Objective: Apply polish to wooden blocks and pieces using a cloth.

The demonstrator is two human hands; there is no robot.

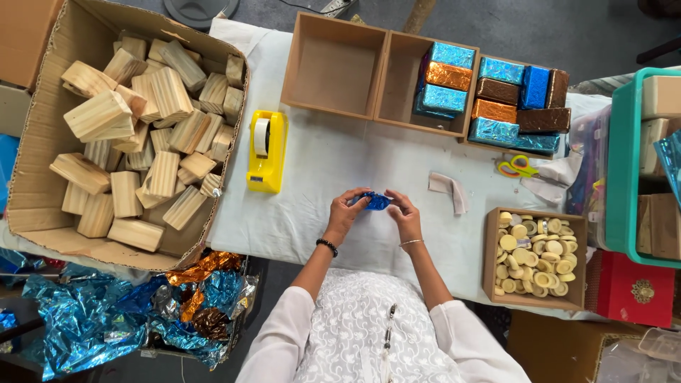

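Both my hands meet over the white table (333, 163), pinching a small object wrapped in shiny blue foil (375, 201). My left hand (347, 210), with a black bead bracelet at the wrist, grips its left end. My right hand (402, 209), with a thin bangle, grips its right end. What the foil covers is hidden.
A cardboard box of wooden blocks (135, 128) lies at left, a yellow tape dispenser (267, 150) beside it. Wooden trays (333, 67) at the back hold foil-wrapped blocks (496, 99). A box of round wooden discs (535, 255), scissors (518, 167), a teal crate (624, 170) and crumpled foil sheets (128, 312) surround me.
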